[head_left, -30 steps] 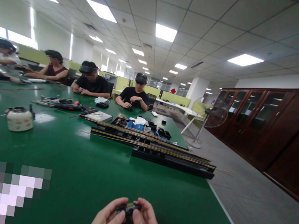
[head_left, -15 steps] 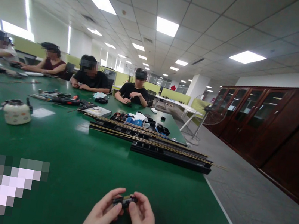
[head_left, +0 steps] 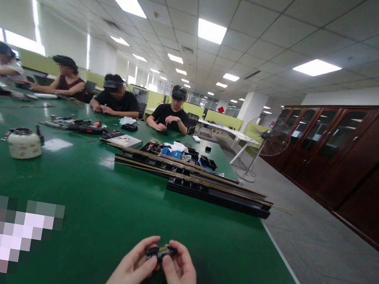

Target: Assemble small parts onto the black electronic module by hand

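Between my hands is a small black part with a brownish-gold strip on its upper side; its exact kind is too small to make out. My left hand pinches its left end between thumb and fingers. At the other end, my right hand grips it the same way. Both hands are just above the near edge of the green table. The fingers hide the ends of the part.
Black rails with long thin brass-coloured rods lie across the table ahead. Behind them are a tray of parts and a white box. A cream pot stands to the left. Several people sit at the far side.
Both hands keep their hold on the small black part, which has turned slightly. The view has shifted a little.
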The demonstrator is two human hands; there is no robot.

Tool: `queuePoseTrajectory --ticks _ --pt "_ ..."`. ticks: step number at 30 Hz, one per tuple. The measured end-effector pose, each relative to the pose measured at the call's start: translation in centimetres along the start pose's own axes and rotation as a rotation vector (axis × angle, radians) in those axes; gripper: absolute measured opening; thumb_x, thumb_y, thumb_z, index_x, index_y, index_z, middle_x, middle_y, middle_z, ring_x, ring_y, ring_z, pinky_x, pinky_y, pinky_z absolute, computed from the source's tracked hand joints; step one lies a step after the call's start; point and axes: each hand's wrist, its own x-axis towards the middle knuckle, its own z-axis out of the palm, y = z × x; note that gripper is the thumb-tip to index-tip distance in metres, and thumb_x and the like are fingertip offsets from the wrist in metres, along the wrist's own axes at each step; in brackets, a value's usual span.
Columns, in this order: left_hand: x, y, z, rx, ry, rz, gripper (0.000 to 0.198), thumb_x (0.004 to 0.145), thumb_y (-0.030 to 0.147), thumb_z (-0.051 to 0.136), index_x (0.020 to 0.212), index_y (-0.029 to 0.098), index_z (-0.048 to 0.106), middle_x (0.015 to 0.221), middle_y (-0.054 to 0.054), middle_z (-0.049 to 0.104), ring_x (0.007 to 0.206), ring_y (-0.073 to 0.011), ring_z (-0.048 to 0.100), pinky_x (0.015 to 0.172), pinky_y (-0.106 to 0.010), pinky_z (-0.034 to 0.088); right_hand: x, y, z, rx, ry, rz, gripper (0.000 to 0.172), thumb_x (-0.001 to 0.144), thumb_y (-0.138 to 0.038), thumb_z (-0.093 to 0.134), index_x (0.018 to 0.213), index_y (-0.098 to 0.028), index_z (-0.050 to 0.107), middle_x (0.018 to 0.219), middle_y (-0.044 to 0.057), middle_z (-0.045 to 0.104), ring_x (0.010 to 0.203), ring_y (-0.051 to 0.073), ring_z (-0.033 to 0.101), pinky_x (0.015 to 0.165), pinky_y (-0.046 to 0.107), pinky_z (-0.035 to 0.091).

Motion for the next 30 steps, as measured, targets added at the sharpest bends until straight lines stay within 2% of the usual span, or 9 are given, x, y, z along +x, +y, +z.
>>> queuePoseTrajectory --ticks 4,7,12,16,21,23,26,30 --pt "-0.2 0.5 0.3 -0.097 0.045 -0.036 0.063 0.053 0.046 0.072 0.107 0.019 0.053 0.093 -0.008 0.063 0.077 -0.0207 0.061 0.061 -0.026 0.045 -0.1 -0.5 0.0 -0.034 -0.066 -0.005 0.033 0.065 -0.040 0.068 0.089 -0.019 0.059 0.087 0.005 0.067 0.084 0.021 0.064 0.078 0.031 0.050" --pt "-0.4 0.9 0.5 -0.153 0.048 -0.064 0.057 0.052 0.041 0.075 0.101 0.017 0.056 0.089 -0.008 0.064 0.077 -0.0202 0.061 0.060 -0.025 0.045 -0.3 -0.6 0.0 -0.045 -0.074 -0.033 0.034 0.065 -0.039 0.068 0.090 -0.019 0.059 0.088 0.005 0.067 0.085 0.020 0.063 0.078 0.029 0.050" --pt "-0.9 1.2 0.7 -0.212 -0.001 -0.104 0.047 0.053 0.032 0.076 0.094 0.019 0.059 0.093 -0.008 0.066 0.083 -0.0204 0.061 0.061 -0.024 0.046 -0.4 -1.1 0.1 -0.110 -0.093 -0.064 0.029 0.066 -0.039 0.067 0.087 -0.019 0.061 0.086 0.005 0.068 0.081 0.019 0.064 0.076 0.029 0.050" --pt "-1.2 1.7 0.8 -0.251 -0.048 -0.110 0.044 0.054 0.029 0.075 0.094 0.020 0.058 0.102 -0.009 0.065 0.092 -0.0234 0.060 0.068 -0.027 0.046 -0.2 -1.4 0.1 -0.112 -0.129 -0.111 0.025 0.069 -0.038 0.065 0.086 -0.020 0.061 0.089 0.005 0.067 0.085 0.020 0.063 0.079 0.031 0.049" --pt "-1.2 1.9 0.8 -0.224 -0.068 -0.084 0.040 0.058 0.029 0.073 0.094 0.021 0.057 0.099 -0.008 0.066 0.096 -0.0250 0.059 0.077 -0.032 0.045 -0.2 -1.4 0.0 -0.186 -0.091 -0.140 0.027 0.069 -0.042 0.063 0.084 -0.020 0.064 0.109 0.009 0.058 0.103 0.024 0.055 0.081 0.030 0.048" --pt "-1.2 1.8 0.8 -0.218 -0.077 -0.070 0.040 0.059 0.029 0.073 0.094 0.021 0.056 0.097 -0.007 0.066 0.097 -0.0254 0.058 0.081 -0.034 0.044 -0.3 -1.4 -0.1 -0.198 -0.092 -0.121 0.029 0.069 -0.043 0.062 0.085 -0.020 0.065 0.114 0.011 0.055 0.104 0.025 0.054 0.082 0.031 0.048" --pt "-1.1 1.5 0.7 -0.195 -0.069 -0.041 0.040 0.059 0.029 0.073 0.094 0.021 0.055 0.097 -0.007 0.066 0.099 -0.0258 0.058 0.083 -0.035 0.044 -0.2 -1.5 -0.1 -0.189 -0.075 -0.102 0.032 0.068 -0.045 0.062 0.086 -0.019 0.065 0.114 0.011 0.056 0.102 0.025 0.055 0.083 0.032 0.047" --pt "-0.9 1.2 0.5 -0.172 -0.028 -0.039 0.043 0.060 0.032 0.072 0.096 0.022 0.053 0.102 -0.008 0.064 0.097 -0.0260 0.059 0.077 -0.032 0.046 0.2 -1.4 -0.2 -0.093 0.001 -0.043 0.038 0.064 -0.046 0.066 0.090 -0.018 0.064 0.103 0.009 0.064 0.096 0.023 0.059 0.083 0.032 0.047"
